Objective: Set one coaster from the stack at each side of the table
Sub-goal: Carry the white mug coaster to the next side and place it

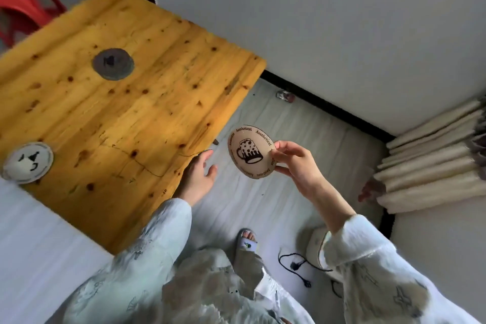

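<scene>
My right hand (294,163) pinches a round cream coaster (249,151) printed with a dark beer mug, held in the air to the right of the table. The yellow wooden table (147,102) carries two other coasters: a grey one (113,63) near its middle, and a white one (27,162) at the near left edge. My left hand (198,176) hangs with fingers apart just off the table's near right corner and holds nothing.
A red plastic stool (23,5) stands beyond the table's far left. A white wall runs along the right of the table. Folded cream curtains (431,160) lie at the right. A black cable (297,265) and my sandalled foot (247,244) are on the pale floor.
</scene>
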Action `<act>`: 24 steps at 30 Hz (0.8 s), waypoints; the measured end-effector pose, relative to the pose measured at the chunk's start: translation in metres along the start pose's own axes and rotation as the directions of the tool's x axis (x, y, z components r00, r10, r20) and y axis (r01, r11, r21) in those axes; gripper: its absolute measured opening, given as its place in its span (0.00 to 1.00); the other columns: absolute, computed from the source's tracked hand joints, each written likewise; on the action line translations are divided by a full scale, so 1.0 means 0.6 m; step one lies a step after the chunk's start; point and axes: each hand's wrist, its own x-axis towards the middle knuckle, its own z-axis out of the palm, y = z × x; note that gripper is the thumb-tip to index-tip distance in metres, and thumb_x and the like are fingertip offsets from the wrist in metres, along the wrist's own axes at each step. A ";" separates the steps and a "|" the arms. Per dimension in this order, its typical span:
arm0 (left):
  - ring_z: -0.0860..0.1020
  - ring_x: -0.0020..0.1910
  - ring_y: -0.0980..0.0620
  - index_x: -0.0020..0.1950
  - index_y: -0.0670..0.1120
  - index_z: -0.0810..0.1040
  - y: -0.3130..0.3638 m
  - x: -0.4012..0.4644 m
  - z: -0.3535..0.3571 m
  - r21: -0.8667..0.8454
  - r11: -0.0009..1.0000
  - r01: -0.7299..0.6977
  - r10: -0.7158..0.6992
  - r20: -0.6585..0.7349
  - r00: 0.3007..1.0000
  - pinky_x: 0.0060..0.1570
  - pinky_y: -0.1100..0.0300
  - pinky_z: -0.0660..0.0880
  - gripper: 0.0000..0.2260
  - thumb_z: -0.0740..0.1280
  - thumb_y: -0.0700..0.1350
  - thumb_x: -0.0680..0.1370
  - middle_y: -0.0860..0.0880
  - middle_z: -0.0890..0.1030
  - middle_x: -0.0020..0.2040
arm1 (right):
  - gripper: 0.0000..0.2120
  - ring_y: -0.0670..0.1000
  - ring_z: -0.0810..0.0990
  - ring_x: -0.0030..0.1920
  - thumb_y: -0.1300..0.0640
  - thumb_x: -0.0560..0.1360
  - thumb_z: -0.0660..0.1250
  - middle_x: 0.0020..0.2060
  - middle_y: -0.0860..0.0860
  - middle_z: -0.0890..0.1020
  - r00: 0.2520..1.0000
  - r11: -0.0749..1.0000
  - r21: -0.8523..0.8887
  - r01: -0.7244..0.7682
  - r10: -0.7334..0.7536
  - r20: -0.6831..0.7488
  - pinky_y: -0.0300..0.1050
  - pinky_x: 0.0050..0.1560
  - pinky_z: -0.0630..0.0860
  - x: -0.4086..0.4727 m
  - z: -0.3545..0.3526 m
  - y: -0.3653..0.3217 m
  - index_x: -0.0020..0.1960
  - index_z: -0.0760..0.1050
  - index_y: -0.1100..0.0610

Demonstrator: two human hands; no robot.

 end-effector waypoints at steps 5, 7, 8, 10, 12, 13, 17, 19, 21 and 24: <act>0.71 0.63 0.43 0.67 0.41 0.67 -0.003 0.010 -0.017 -0.112 0.991 0.071 -0.091 -0.184 0.979 0.63 0.50 0.69 0.18 0.61 0.38 0.77 0.40 0.72 0.67 | 0.05 0.46 0.74 0.39 0.67 0.75 0.62 0.36 0.51 0.74 0.981 0.992 -0.123 -0.027 0.050 0.185 0.36 0.39 0.75 0.081 0.028 -0.049 0.46 0.72 0.59; 0.71 0.65 0.42 0.68 0.41 0.66 -0.011 0.017 -0.027 -0.151 0.983 0.104 -0.135 -0.212 0.968 0.63 0.48 0.70 0.19 0.60 0.38 0.77 0.40 0.70 0.68 | 0.05 0.47 0.74 0.39 0.68 0.75 0.62 0.36 0.52 0.74 0.967 0.986 -0.162 -0.049 0.088 0.239 0.38 0.40 0.76 0.111 0.052 -0.059 0.48 0.72 0.60; 0.71 0.65 0.42 0.68 0.41 0.65 -0.017 0.022 -0.032 -0.165 0.979 0.121 -0.157 -0.224 0.962 0.63 0.47 0.70 0.19 0.60 0.38 0.77 0.40 0.70 0.68 | 0.05 0.48 0.74 0.39 0.69 0.75 0.62 0.36 0.53 0.75 0.958 0.981 -0.186 -0.061 0.110 0.266 0.39 0.42 0.76 0.127 0.065 -0.062 0.48 0.72 0.60; 0.71 0.65 0.42 0.68 0.40 0.65 -0.031 0.035 -0.041 -0.167 0.975 0.146 -0.185 -0.250 0.950 0.64 0.47 0.69 0.19 0.60 0.38 0.77 0.39 0.71 0.68 | 0.06 0.49 0.75 0.39 0.70 0.75 0.62 0.38 0.54 0.75 0.936 0.968 -0.233 -0.089 0.161 0.312 0.42 0.45 0.77 0.161 0.092 -0.066 0.49 0.73 0.62; 0.71 0.65 0.41 0.67 0.38 0.66 -0.042 0.056 -0.050 -0.148 0.975 0.165 -0.199 -0.261 0.944 0.65 0.49 0.68 0.18 0.60 0.37 0.77 0.38 0.71 0.67 | 0.06 0.50 0.75 0.39 0.70 0.75 0.61 0.38 0.55 0.75 0.910 0.949 -0.296 -0.105 0.211 0.356 0.41 0.43 0.76 0.198 0.121 -0.068 0.50 0.72 0.62; 0.71 0.65 0.41 0.67 0.38 0.66 -0.047 0.069 -0.056 -0.144 0.974 0.173 -0.206 -0.261 0.943 0.65 0.49 0.68 0.18 0.60 0.37 0.77 0.38 0.72 0.67 | 0.06 0.50 0.75 0.39 0.71 0.75 0.61 0.38 0.55 0.75 0.897 0.939 -0.325 -0.110 0.235 0.374 0.40 0.41 0.76 0.215 0.136 -0.068 0.49 0.73 0.62; 0.68 0.68 0.43 0.70 0.41 0.62 -0.065 0.140 -0.083 -0.142 0.971 0.192 -0.225 -0.274 0.935 0.68 0.50 0.65 0.21 0.59 0.38 0.77 0.41 0.68 0.70 | 0.09 0.49 0.74 0.37 0.72 0.74 0.60 0.37 0.53 0.76 0.858 0.907 -0.393 -0.152 0.319 0.403 0.40 0.40 0.72 0.289 0.195 -0.059 0.49 0.73 0.60; 0.66 0.70 0.44 0.71 0.44 0.59 -0.072 0.182 -0.098 -0.148 0.965 0.219 -0.251 -0.252 0.935 0.69 0.50 0.63 0.22 0.59 0.39 0.78 0.42 0.65 0.72 | 0.10 0.50 0.73 0.39 0.72 0.74 0.59 0.38 0.55 0.76 0.841 0.880 -0.445 -0.168 0.363 0.400 0.41 0.40 0.71 0.328 0.220 -0.052 0.51 0.72 0.61; 0.66 0.69 0.46 0.71 0.46 0.59 -0.077 0.218 -0.107 -0.146 0.957 0.250 -0.276 -0.201 0.940 0.68 0.52 0.65 0.22 0.58 0.38 0.78 0.42 0.66 0.72 | 0.09 0.52 0.73 0.41 0.71 0.74 0.60 0.40 0.56 0.75 0.837 0.847 -0.500 -0.182 0.401 0.374 0.41 0.39 0.71 0.365 0.239 -0.047 0.51 0.73 0.61; 0.70 0.66 0.47 0.70 0.45 0.62 -0.087 0.260 -0.117 -0.123 0.949 0.289 -0.304 -0.136 0.943 0.66 0.54 0.67 0.21 0.57 0.37 0.78 0.42 0.69 0.70 | 0.08 0.48 0.75 0.39 0.68 0.75 0.62 0.40 0.55 0.77 0.830 0.807 -0.551 -0.213 0.447 0.334 0.39 0.38 0.73 0.414 0.264 -0.043 0.51 0.74 0.60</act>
